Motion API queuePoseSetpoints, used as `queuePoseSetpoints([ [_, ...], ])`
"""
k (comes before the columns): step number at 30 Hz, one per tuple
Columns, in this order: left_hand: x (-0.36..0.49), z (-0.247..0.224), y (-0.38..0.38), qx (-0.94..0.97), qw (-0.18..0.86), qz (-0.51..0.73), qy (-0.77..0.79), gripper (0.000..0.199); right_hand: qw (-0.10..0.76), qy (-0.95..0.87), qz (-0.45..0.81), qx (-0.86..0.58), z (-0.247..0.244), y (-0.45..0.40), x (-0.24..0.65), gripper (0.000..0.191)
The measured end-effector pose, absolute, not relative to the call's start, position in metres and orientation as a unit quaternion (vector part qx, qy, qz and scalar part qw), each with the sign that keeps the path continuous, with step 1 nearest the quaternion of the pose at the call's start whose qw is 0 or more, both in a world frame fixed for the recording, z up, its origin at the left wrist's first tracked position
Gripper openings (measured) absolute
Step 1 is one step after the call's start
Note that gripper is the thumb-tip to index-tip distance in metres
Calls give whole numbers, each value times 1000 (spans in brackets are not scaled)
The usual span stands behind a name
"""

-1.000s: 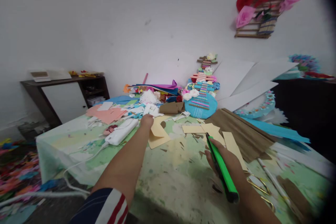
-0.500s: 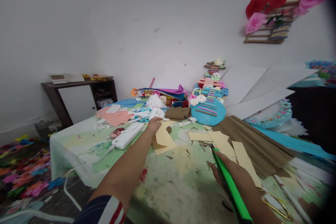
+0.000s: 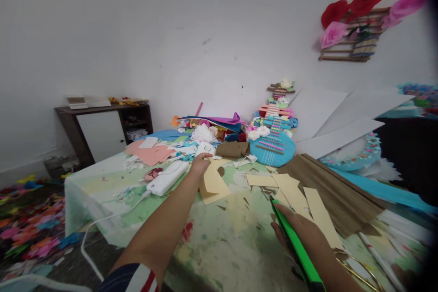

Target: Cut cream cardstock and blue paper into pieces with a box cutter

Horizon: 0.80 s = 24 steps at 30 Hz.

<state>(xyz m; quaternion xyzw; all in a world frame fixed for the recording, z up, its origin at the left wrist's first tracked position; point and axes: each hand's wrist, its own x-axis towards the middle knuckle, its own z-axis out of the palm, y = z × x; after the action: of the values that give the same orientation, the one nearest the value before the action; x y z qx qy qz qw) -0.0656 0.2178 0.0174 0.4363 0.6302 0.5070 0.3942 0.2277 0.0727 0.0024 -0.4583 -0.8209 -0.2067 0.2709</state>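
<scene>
My left hand (image 3: 201, 163) reaches over the table and pinches the upper edge of a folded cream paper (image 3: 215, 185). In my right hand (image 3: 296, 228) is a long bright green tool with a dark tip (image 3: 301, 248), slanting up and to the left over the table; what kind of tool it is cannot be made out. Cream paper strips (image 3: 290, 191) lie just beyond my right hand. Small brown scraps are scattered between the two hands.
A white power strip (image 3: 168, 178) with a cable lies left of my left arm. Brown crepe paper (image 3: 328, 191) and gold-handled scissors (image 3: 359, 270) are at the right. A blue round craft (image 3: 272, 148) leans near the wall. Paper scraps fill the back left.
My right hand and the green tool have shifted slightly left and down. My left hand stays at the folded cream paper. The view has tilted a little.
</scene>
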Motion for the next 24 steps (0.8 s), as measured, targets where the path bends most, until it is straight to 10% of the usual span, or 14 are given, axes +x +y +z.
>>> queuePoseSetpoints([
  [24, -65, 3, 210, 404, 411, 560, 595, 32, 297, -838, -220, -401, 0, 76, 228, 30],
])
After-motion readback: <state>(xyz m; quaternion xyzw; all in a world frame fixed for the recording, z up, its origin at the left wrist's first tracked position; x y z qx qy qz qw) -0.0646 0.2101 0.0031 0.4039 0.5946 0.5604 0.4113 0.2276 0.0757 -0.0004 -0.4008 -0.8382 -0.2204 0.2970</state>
